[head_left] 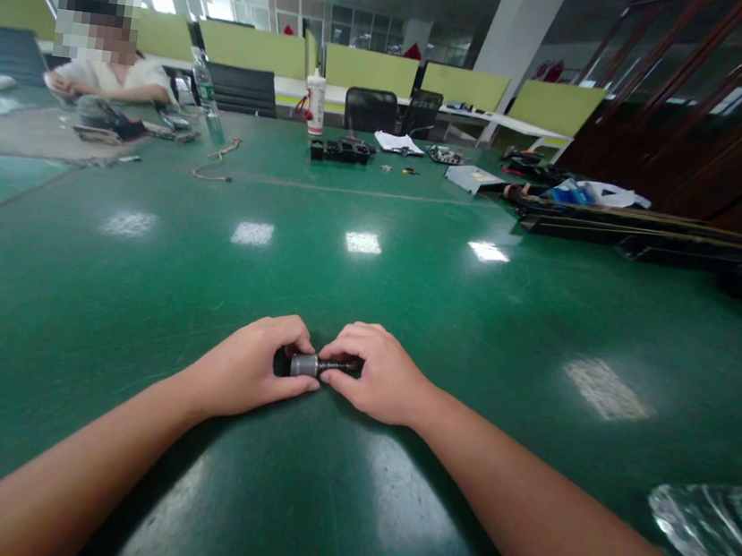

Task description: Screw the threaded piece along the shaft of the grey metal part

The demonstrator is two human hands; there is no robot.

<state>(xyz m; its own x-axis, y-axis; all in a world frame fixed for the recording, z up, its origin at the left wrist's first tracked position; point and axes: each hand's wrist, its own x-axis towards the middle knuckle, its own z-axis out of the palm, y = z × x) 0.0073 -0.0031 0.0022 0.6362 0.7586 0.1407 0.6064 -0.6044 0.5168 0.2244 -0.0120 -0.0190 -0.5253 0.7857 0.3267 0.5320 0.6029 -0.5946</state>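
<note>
A small metal part [304,365], a grey cylinder with a thinner dark shaft to its right, lies sideways low over the green table [316,280]. My left hand [258,365] is curled round the cylinder end, thumb and fingers on either side of it. From the right, my right hand [376,373] pinches the shaft, its fingertips close to those of my left hand. The far end of the shaft is partly hidden inside my right hand.
At the right edge lies a clear plastic object [711,532]. Farther back stand a white bottle [315,102] and a clear bottle [204,82], near a black part [340,152]. Long dark strips [620,229] lie back right. A person [110,57] sits back left.
</note>
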